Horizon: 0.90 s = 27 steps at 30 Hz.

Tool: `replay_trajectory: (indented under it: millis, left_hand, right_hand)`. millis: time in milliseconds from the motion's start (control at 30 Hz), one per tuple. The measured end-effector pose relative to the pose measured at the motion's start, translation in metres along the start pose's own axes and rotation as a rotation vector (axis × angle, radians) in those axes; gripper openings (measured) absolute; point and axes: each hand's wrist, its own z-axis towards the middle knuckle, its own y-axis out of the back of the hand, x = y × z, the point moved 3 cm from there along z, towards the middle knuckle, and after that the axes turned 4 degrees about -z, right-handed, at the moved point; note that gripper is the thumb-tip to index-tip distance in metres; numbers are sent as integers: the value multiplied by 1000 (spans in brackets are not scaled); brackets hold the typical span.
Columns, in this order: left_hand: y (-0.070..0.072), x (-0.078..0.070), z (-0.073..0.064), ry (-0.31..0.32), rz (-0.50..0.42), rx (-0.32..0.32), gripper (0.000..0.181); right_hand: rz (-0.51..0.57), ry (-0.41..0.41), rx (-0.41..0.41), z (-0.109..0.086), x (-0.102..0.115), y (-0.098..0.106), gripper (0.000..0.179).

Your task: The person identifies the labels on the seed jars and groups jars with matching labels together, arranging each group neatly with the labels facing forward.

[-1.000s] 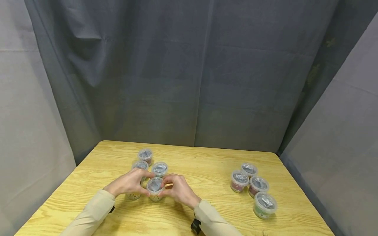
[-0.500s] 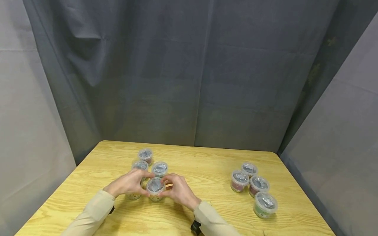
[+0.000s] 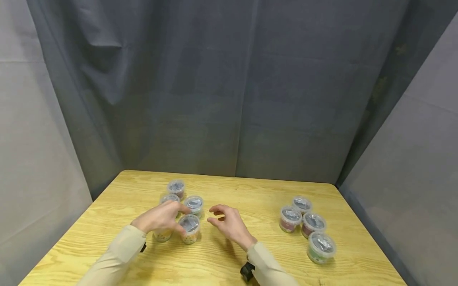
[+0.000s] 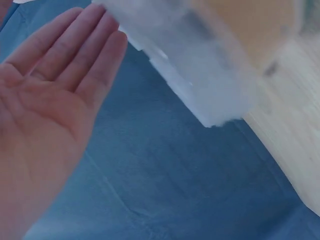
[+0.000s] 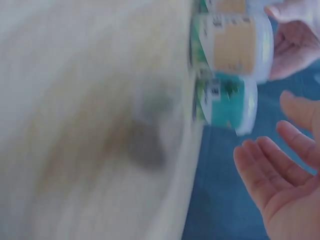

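Note:
A small round tub (image 3: 190,230) with a clear lid and orange label stands upright in the left cluster. Beside it is my left hand (image 3: 161,216), its thumb and index finger right at the lid's left side; in the left wrist view the fingers (image 4: 90,55) are straight and the blurred lid is close by. My right hand (image 3: 230,224) hovers to the tub's right, apart from it, fingers loose and holding nothing. Directly behind is a tub (image 5: 227,104) with a teal label. Another orange-labelled tub (image 3: 163,236) is partly hidden under my left hand.
Farther back in the left cluster are a tub (image 3: 169,198), partly covered by the left hand, and a reddish tub (image 3: 176,188). Across the wooden table (image 3: 243,254), on the right, stand several reddish tubs (image 3: 290,219) and a green one (image 3: 321,248). Grey curtains (image 3: 229,99) surround the table.
My right hand has let go of the front orange-labelled tub and moved right. The left hand has shifted slightly and its grip has loosened; the tub stays about where it was.

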Motion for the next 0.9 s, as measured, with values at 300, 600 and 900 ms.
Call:
replay_trajectory:
  millis: [300, 600, 900]
  left_hand:
    - [6, -22, 18, 2, -13, -113, 49]
    - [-10, -50, 46, -30, -34, -204, 37]
    - [-25, -85, 75, 7, -103, -306, 26]
  right_hand:
    - [-121, -59, -137, -5, -19, 45, 24]
    - [-291, -173, -191, -21, -35, 84, 27]
    - [-334, -251, -212, -34, -50, 110, 37]
